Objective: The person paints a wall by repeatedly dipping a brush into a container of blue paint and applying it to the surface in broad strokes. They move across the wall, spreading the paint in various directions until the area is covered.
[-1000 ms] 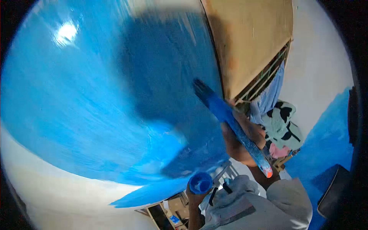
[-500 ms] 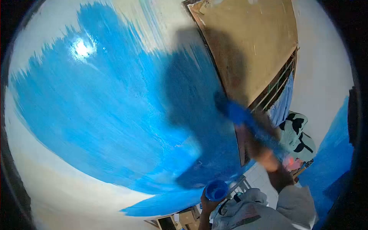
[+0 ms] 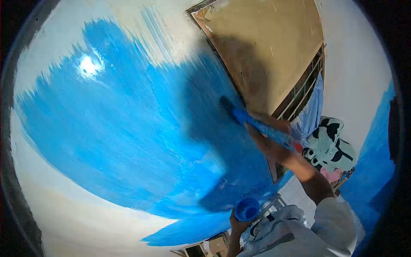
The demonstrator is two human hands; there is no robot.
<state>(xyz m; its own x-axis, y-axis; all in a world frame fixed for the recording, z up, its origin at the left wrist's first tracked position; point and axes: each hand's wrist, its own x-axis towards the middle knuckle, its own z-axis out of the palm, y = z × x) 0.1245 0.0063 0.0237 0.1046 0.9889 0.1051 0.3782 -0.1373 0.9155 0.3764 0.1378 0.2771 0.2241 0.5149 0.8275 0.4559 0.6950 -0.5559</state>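
Note:
Blue paint covers a broad patch of the pale wall (image 3: 102,124), with streaky upper edges. My right hand (image 3: 272,137) is wrapped round a long blue-smeared paintbrush (image 3: 257,123), whose dark tip lies over the painted area beside the frame of a brown panel (image 3: 274,51). Low in the view, my left hand (image 3: 238,223) holds a round blue paint container (image 3: 247,210) by its side; blue paint shows inside it. A dark shadow falls across the wall and panel.
Right of the panel are a barred opening (image 3: 302,92), a hanging blue cloth (image 3: 313,107) and a black-and-pale patterned cloth (image 3: 332,145). Another blue-painted wall (image 3: 372,171) stands at far right. Cardboard boxes (image 3: 218,245) lie at the bottom, near a grey ladder-like frame (image 3: 274,204).
My right hand and the brush have moved up and to the left, away from the panel's lower part onto the blue wall beside its edge. My left hand still holds the container.

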